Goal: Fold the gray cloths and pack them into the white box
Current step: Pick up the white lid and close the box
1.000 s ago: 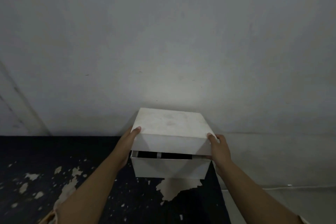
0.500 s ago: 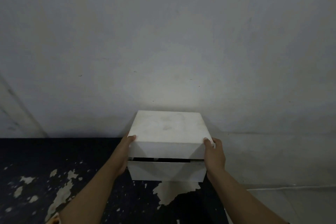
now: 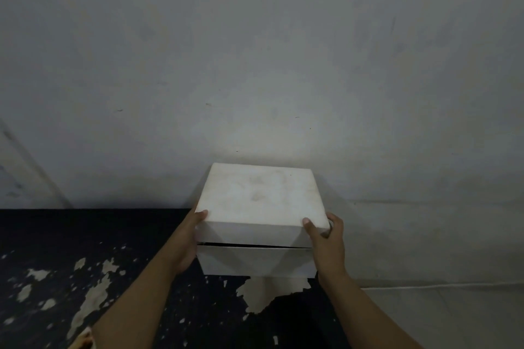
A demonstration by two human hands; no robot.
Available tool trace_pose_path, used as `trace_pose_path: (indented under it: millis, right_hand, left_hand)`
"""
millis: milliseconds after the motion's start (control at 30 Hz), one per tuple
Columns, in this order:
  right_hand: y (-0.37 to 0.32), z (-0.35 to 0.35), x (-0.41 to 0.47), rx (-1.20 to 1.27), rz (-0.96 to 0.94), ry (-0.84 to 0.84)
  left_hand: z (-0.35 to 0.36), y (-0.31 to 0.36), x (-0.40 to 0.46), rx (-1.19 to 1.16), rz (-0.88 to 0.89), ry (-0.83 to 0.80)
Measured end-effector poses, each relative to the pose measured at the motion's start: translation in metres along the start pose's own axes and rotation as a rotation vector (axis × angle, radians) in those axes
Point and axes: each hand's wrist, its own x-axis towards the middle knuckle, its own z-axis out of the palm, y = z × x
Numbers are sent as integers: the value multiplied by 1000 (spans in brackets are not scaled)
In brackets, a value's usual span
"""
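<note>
Now both hands — left hand (image 3: 189, 238), right hand (image 3: 326, 244) — grip the lid (image 3: 259, 195) between them, over the white box (image 3: 255, 262).

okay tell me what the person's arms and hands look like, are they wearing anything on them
Both forearms are bare right down to the left hand and right hand: no gloves, watch or rings show. A pale bit of fabric at the bottom edge beside the left arm may be a sleeve; that is unclear.
</note>
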Motion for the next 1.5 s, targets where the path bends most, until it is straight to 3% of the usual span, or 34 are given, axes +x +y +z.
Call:
trace_pose_path:
  millis: [200,500,667,833,1000,1233,1500]
  right_hand:
    - [9,-22,2,-128,-36,-263]
    - [17,-17,-2,-377,-170,-142]
    - [22,-14,-3,-539,-282,-140]
    - [40,1,-13,-978,-402,-96]
    - [51,3,-16,-1263,-371,-223]
    - [55,0,-13,-1298,-424,-227]
    - [57,2,-23,-1288,-454,-194]
  left_hand:
    - [-3,0,-1,-14,-6,-41]
    - [-6,-5,-7,105,72,-85]
    - [-2,-14,-12,231,144,-24]
    - [5,-27,-10,776,219,186]
    - [2,-56,-17,1317,428,174]
    - [1,-51,-19,1449,414,132]
    - [-1,-25,-15,1546,205,-22]
